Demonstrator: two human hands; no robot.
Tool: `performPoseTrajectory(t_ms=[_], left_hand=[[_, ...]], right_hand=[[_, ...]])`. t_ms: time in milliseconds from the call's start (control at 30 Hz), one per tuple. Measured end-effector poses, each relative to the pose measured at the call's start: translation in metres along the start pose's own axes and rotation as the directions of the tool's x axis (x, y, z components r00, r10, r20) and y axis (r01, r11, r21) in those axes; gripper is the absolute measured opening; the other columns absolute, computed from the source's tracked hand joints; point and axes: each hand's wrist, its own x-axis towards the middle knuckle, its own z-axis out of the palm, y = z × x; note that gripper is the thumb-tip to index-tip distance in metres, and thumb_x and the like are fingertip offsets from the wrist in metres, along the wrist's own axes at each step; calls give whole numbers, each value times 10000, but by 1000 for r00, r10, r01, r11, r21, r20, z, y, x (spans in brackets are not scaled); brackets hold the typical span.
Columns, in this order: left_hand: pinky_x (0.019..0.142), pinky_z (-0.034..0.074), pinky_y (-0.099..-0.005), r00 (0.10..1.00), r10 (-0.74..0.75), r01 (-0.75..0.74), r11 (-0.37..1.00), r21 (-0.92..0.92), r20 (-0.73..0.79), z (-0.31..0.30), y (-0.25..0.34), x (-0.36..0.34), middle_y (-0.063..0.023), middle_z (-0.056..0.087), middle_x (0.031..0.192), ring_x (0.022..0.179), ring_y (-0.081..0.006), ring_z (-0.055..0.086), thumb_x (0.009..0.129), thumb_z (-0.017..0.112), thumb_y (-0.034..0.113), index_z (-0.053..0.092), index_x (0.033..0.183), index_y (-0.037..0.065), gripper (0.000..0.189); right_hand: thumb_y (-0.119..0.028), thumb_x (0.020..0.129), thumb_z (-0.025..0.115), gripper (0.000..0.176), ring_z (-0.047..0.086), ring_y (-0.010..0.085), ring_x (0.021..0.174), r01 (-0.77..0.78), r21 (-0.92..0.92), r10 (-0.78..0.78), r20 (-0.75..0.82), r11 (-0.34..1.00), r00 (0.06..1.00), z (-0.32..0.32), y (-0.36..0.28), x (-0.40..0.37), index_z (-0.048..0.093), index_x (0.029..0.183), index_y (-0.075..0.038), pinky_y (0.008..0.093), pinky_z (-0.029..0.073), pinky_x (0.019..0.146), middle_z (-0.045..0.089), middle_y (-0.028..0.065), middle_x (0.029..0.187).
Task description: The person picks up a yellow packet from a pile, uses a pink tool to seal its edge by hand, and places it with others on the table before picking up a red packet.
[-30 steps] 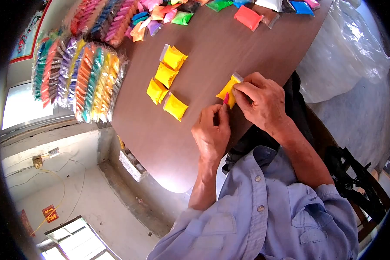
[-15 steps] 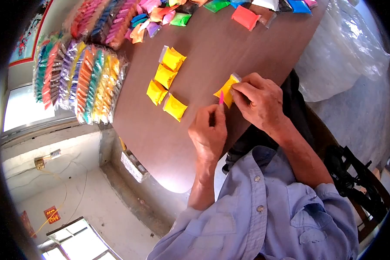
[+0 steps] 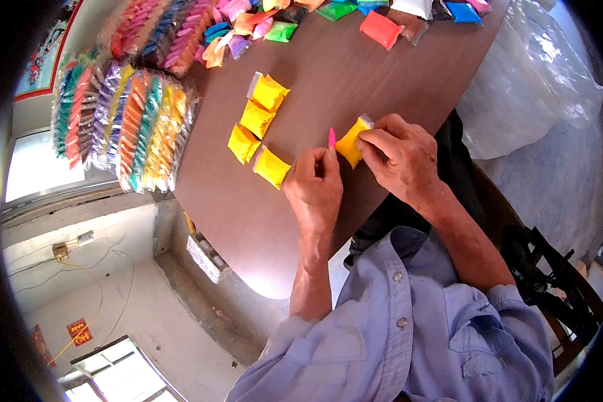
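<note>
A yellow packet (image 3: 350, 146) with a clear edge is pinched at its right side by my right hand (image 3: 403, 155). My left hand (image 3: 314, 186) is closed on a small pink pointed piece (image 3: 331, 137), which sticks up from the fingertips just left of that packet, apart from it. Several more yellow packets (image 3: 256, 118) lie in a rough column to the left on the brown table (image 3: 315, 80). The lowest of them (image 3: 271, 167) is close beside my left hand.
Loose coloured packets (image 3: 281, 31) lie along the table's far edge, a red one (image 3: 380, 30) among them. Bundles of wrapped colourful packets (image 3: 134, 127) stand at the left. A large clear plastic bag (image 3: 529, 80) is at the right.
My left hand has moved left and slightly up with the pink piece, away from the yellow packet. My right hand has stayed almost in place on the packet.
</note>
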Motion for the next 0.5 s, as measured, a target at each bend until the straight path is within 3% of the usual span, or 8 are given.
performPoseTrajectory(t_ms=[133,200,500], left_hand=[[632,531,-317,999,9,-10,999,37,36,-11,12,-6,-123,697,743,648,-167,649,927,747,112,697,899,-4,130],[626,554,-335,996,78,-77,997,-24,43,-11,18,-16,-154,710,806,670,-253,702,915,747,71,691,912,-2,92],[611,553,-340,994,106,-106,994,-4,23,2,6,-21,-159,703,797,660,-252,701,909,755,67,684,888,4,97]], right_hand=[[-183,845,806,142,640,191,698,12,25,-11,-32,1000,999,0,1,-1,707,905,-100,350,470,619,629,27,818],[-190,852,805,142,640,192,698,1,1,-1,-22,1000,1000,0,0,-1,701,899,-104,347,465,616,631,27,824],[-184,847,801,143,642,200,690,-3,28,3,-2,1000,1000,-1,1,1,690,885,-103,360,475,617,630,20,821]])
